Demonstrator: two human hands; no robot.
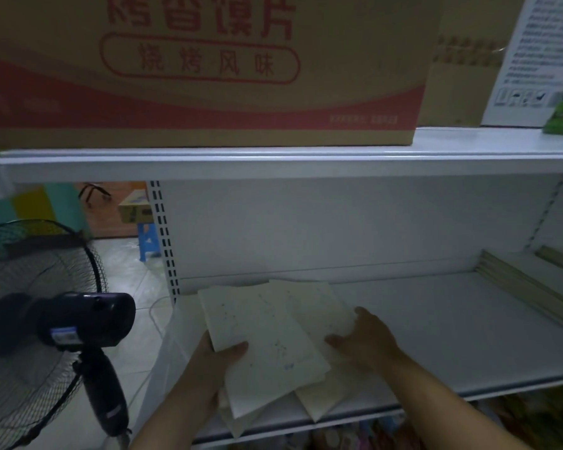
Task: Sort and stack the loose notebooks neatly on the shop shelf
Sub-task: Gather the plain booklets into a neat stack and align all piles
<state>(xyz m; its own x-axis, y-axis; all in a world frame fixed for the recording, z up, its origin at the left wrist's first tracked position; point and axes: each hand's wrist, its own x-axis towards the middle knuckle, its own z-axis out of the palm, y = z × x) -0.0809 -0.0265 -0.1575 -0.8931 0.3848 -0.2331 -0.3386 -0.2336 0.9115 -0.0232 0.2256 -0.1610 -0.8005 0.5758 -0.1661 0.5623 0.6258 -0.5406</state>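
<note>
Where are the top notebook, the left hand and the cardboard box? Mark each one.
top notebook (267, 352), head view, middle of its pale cover.
left hand (212, 365), head view, back of the hand near the thumb.
cardboard box (176, 118), head view, red band on its front.

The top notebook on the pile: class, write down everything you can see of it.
The top notebook is a thin, pale cream rectangle with a plain, paper-like cover that has small dark specks and a faint blue mark towards its near right corner. It lies closed and flat, skewed across the other notebooks at the left end of the white shelf. The left hand grips its left edge, thumb on top. The right hand rests on the notebook beside it.
</note>
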